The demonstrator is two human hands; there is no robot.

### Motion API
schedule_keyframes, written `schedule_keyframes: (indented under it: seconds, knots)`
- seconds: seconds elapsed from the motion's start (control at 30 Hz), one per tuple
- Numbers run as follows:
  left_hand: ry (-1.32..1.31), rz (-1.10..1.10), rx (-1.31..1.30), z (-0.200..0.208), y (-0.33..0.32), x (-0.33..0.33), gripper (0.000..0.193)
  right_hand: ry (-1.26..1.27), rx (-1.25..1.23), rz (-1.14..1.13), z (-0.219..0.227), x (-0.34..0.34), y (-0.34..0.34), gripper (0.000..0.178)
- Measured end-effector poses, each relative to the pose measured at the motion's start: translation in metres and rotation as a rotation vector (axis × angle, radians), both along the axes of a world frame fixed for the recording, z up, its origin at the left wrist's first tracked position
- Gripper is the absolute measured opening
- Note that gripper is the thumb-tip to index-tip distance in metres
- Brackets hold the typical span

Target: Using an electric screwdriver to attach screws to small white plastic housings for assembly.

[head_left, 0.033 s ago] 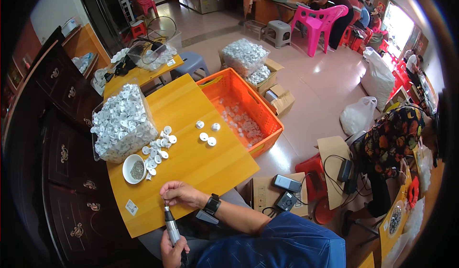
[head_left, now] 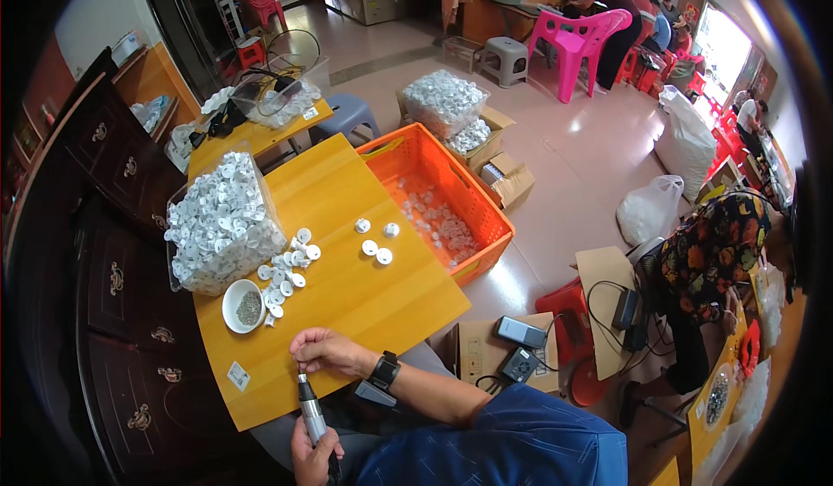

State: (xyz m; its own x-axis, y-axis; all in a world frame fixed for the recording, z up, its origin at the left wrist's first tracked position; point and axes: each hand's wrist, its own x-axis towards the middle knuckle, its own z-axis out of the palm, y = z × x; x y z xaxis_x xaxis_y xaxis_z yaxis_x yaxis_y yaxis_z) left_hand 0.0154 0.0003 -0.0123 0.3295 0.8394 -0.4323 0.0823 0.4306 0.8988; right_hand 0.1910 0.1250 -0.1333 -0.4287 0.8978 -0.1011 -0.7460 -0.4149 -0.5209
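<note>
My left hand (head_left: pixel 314 460) is wrapped around an electric screwdriver (head_left: pixel 311 410), a silver and black pen-shaped tool with its tip pointing up the picture. At that tip my right hand (head_left: pixel 328 352), with a black watch on its wrist, has its fingers pinched together. Whatever they hold is too small or hidden to make out. On the yellow table (head_left: pixel 382 304) just beyond stand a white bowl (head_left: pixel 230 306) of small metal screws and a loose pile of round white plastic parts (head_left: pixel 282 279). Several more white parts (head_left: pixel 370 248) lie apart to the right.
A clear bin (head_left: pixel 221 226) heaped with white parts stands at the table's left. Beyond the table edge is an orange crate (head_left: pixel 486 241) with scattered pieces. Dark drawers (head_left: pixel 121 330) line the left. At right a person in a flowered top (head_left: pixel 711 243) works; boxed power units (head_left: pixel 521 347) sit nearer.
</note>
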Motion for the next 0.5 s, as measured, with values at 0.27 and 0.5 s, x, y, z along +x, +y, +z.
schedule_keyframes:
  seconds: [0.27, 0.5]
  knots:
    - [0.029, 0.008, 0.070, -0.016, 0.005, -0.005, 0.028, -0.070, 0.027, -0.003, 0.001, 0.001, 0.005, 0.010]
    - [0.208, 0.006, 0.256, -0.033, 0.006, -0.012, 0.037, -0.133, -0.028, 0.009, 0.002, -0.001, 0.005, 0.010]
